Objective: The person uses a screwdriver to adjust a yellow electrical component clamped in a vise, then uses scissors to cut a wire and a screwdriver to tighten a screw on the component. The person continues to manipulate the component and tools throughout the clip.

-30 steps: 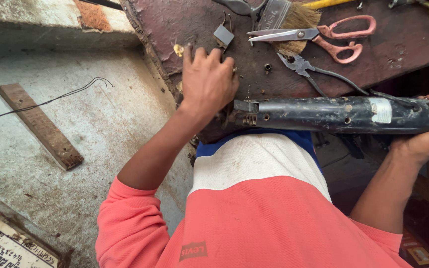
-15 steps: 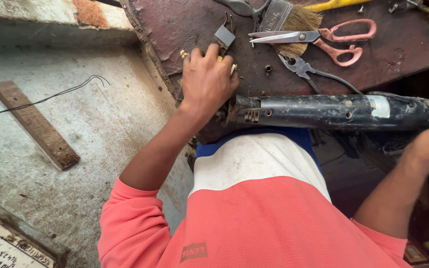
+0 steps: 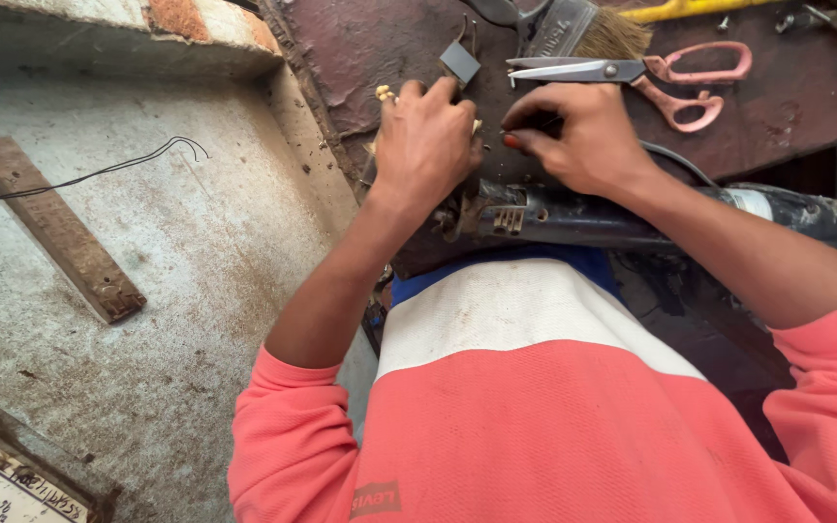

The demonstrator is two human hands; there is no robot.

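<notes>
Right hand (image 3: pixel 588 140) now up from tool body (image 3: pixel 632 218) beside left hand (image 3: pixel 425 145); both fingertip sets pinching small parts, contents hidden.

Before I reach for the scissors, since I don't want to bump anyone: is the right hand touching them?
Apart. The head view shows the right hand lying below the scissors, with a strip of bare dark red bench between the knuckles and the blades.

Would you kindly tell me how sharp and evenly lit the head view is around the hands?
Head view: soft, even daylight, no glare; left hand and right hand are fairly sharp on the workbench; scissors crisp; the dark tool sits in shadow.
</notes>
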